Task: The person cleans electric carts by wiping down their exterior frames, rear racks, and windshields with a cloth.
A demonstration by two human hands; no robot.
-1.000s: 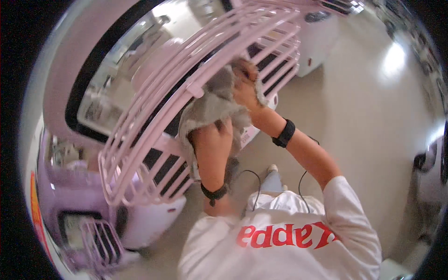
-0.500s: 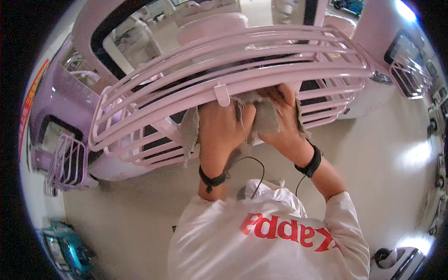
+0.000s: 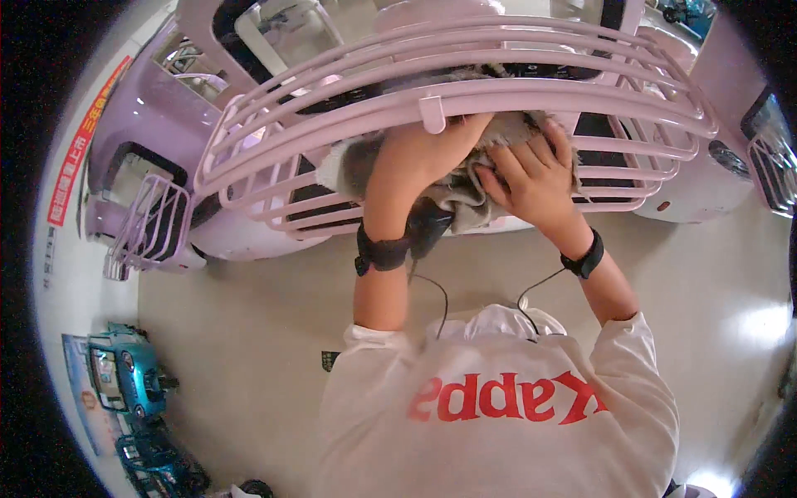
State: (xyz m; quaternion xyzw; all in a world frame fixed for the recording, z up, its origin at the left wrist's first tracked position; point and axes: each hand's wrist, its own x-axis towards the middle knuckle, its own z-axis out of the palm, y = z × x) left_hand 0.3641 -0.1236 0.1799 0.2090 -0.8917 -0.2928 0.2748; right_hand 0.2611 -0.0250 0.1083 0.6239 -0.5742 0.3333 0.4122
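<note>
Nearest the camera is the person's white sweatshirt (image 3: 498,415) with red lettering, and both forearms rise from it, each with a black wristband. The left hand (image 3: 423,153) is curled around a bunched grey cloth (image 3: 465,195) and pushes it up under the front bar of a pale pink tubular rack (image 3: 432,104); its fingers are closed on the fabric. The right hand (image 3: 535,178) lies more spread, fingers fanned and pressed onto the same cloth, pinning it against the bars rather than gripping it.

Compared with a second ago, the rack has swung from a slant across the upper left to lying nearly level across the top of the view, and both hands now sit side by side at its middle instead of one above the other. By my reading, the wiping has moved along to the centre of the front rail.

Beyond the rack stands the lilac vehicle body (image 3: 149,108) that carries it, on a pale floor (image 3: 249,332).
</note>
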